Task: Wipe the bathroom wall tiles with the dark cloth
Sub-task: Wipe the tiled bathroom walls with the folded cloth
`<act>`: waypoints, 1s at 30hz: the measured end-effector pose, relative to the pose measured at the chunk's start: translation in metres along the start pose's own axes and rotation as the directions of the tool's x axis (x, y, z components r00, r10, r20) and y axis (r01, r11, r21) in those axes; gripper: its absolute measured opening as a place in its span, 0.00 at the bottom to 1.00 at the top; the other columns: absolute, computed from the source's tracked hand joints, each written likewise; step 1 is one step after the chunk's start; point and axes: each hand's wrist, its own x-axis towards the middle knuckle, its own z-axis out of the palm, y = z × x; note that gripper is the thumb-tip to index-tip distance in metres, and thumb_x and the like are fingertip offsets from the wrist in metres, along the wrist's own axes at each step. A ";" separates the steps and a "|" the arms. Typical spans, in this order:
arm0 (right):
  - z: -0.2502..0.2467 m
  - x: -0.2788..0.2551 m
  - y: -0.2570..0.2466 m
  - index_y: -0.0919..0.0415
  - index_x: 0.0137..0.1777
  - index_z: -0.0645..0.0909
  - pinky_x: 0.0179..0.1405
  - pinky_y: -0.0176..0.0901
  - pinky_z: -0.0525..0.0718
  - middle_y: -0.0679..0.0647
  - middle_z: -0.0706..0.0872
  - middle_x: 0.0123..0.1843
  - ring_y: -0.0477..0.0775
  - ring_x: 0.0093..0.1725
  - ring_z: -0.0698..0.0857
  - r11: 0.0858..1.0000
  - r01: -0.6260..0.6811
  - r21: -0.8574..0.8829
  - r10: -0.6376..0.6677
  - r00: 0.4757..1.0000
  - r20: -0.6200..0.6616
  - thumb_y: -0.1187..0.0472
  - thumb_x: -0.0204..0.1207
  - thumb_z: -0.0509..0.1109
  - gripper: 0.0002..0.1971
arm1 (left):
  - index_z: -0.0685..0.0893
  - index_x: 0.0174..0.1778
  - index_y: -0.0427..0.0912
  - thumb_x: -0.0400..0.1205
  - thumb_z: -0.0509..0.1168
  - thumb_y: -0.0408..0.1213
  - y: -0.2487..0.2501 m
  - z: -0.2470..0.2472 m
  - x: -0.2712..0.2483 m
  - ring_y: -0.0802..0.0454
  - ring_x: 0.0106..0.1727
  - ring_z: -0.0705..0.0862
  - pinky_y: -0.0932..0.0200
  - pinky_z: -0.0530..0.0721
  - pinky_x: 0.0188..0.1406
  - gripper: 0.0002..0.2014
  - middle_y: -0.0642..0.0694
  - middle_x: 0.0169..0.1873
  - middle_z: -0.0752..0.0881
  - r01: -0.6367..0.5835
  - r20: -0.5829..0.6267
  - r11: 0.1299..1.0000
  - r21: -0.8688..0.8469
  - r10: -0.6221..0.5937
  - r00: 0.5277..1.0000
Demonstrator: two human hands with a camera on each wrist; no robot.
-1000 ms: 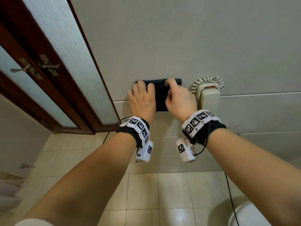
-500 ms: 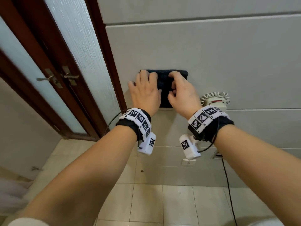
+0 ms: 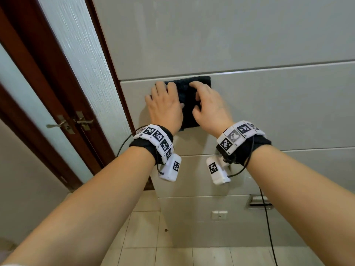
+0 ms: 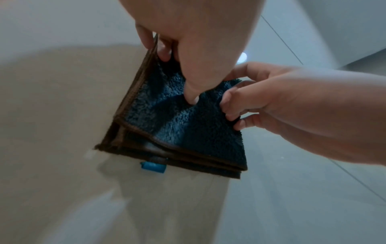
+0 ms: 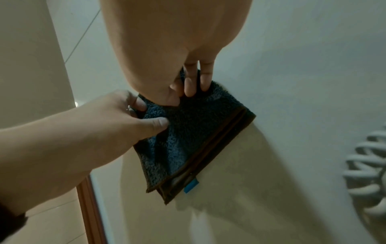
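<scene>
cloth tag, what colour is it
Bright blue. The tag sticks out from the folded cloth's bottom edge, clearest in the left wrist view.

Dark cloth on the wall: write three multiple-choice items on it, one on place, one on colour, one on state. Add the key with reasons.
1. Where is the dark cloth?
A. On the floor
B. Flat against the wall tiles, just below a grout line
C. Hung on the door handle

2. What colour is the small tag at the cloth's lower edge?
A. Red
B. Yellow
C. Blue

3. How is the cloth lying?
A. Folded in layers
B. Spread as one sheet
C. Wadded into a ball

Key:
1 B: in the head view the left hand and right hand press it to the wall under the line.
2 C: both wrist views show a blue tag sticking out.
3 A: the left wrist view shows several brown-bound edges stacked at its lower side.
</scene>
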 end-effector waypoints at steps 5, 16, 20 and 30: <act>-0.034 0.000 0.026 0.56 0.75 0.71 0.50 0.53 0.80 0.53 0.80 0.54 0.57 0.52 0.79 1.000 -0.025 -0.009 0.024 0.999 -0.040 0.70 0.70 0.63 0.31 | 0.78 0.55 0.43 0.70 0.78 0.47 0.042 -0.002 0.010 0.40 0.52 0.78 0.48 0.70 0.44 0.24 0.41 0.53 0.79 -0.031 -0.026 0.999 -0.013 0.030 0.999; -0.128 -0.023 0.132 0.57 0.71 0.72 0.50 0.54 0.81 0.47 0.75 0.46 0.51 0.44 0.77 0.986 -0.163 0.024 0.165 0.979 -0.124 0.73 0.67 0.62 0.30 | 0.76 0.53 0.44 0.69 0.77 0.44 0.185 0.011 0.020 0.41 0.51 0.77 0.50 0.71 0.42 0.21 0.42 0.51 0.78 -0.218 -0.065 0.975 -0.038 0.215 0.974; -0.161 -0.031 0.169 0.55 0.71 0.71 0.50 0.53 0.81 0.47 0.76 0.46 0.51 0.45 0.77 0.979 -0.206 0.016 0.206 0.969 -0.134 0.73 0.68 0.61 0.30 | 0.76 0.51 0.45 0.66 0.76 0.38 0.234 0.022 0.021 0.41 0.49 0.78 0.49 0.70 0.41 0.20 0.42 0.49 0.78 -0.242 -0.104 0.969 -0.051 0.236 0.966; -0.196 -0.050 0.221 0.46 0.72 0.69 0.49 0.54 0.83 0.45 0.79 0.50 0.52 0.48 0.79 0.964 -0.264 -0.012 0.259 0.954 -0.151 0.70 0.69 0.60 0.32 | 0.77 0.49 0.44 0.68 0.75 0.37 0.300 0.035 0.020 0.40 0.47 0.78 0.48 0.69 0.41 0.17 0.41 0.48 0.79 -0.265 -0.158 0.964 -0.038 0.256 0.954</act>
